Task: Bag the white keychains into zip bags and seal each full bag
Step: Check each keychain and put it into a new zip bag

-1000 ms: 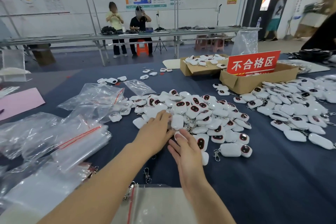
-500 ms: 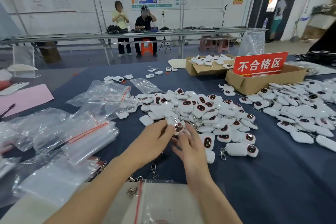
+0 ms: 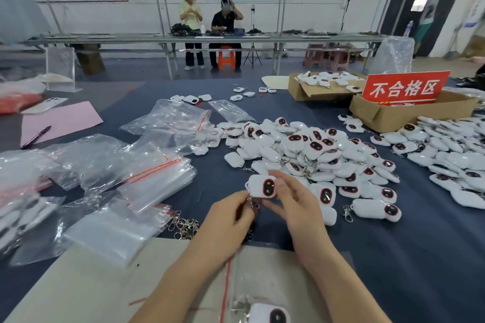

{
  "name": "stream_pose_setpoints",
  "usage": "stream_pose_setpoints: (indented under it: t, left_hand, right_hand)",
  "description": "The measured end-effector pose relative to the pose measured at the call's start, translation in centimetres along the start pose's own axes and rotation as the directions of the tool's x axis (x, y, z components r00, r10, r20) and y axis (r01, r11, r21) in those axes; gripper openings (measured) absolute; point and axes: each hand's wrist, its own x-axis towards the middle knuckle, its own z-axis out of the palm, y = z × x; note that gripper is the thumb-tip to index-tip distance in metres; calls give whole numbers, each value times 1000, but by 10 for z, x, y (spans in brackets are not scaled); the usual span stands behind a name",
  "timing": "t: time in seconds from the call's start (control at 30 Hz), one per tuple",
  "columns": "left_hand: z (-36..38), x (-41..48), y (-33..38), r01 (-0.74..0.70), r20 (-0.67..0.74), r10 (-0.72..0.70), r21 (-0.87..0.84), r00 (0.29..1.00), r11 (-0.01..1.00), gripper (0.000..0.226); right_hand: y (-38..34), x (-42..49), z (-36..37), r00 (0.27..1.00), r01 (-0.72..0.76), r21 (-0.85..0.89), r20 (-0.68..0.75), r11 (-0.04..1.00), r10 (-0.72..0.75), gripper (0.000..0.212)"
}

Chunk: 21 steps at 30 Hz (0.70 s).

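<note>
Two bare hands meet over the middle of a dark blue desk [image 3: 393, 257]. The right hand [image 3: 296, 207] grips a white keychain [image 3: 262, 186] by its body, thumb and fingers curled round it, with its dark, red-rimmed oval face turned up. The left hand [image 3: 225, 223], fingers curled, pinches the metal clip [image 3: 252, 203] hanging below that keychain. The held keychain sits at the near edge of a big pile of keychains [image 3: 309, 155], which spreads away at 1 o'clock from the hands. At 6 o'clock, between the forearms, lies a clear zip bag [image 3: 262, 275] with a red strip and one bagged keychain [image 3: 270, 315] inside. A stack of empty bags [image 3: 154, 183] lies at 9 o'clock. A cardboard box [image 3: 388, 115] with a red sign [image 3: 404, 88] stands at 2 o'clock.
</note>
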Motion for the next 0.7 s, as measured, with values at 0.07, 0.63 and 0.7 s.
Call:
stream_pose_setpoints:
  t: [0.07, 0.63, 0.7]
  left_hand:
    - [2, -2, 0, 61, -120, -75, -116, 990, 991, 32]
    - [0, -2, 2, 36, -64, -64, -373, 996, 927, 14]
    - [-1, -3, 2, 37, -53, -63, -389, 997, 920, 11]
  right_hand:
    - [1, 1, -2, 998, 37, -37, -53, 999, -39, 23]
    - [-6, -7, 1, 981, 57, -168, 195, 984, -24, 24]
    - [-7, -8, 2, 976, 13, -136, 219, 991, 17, 24]
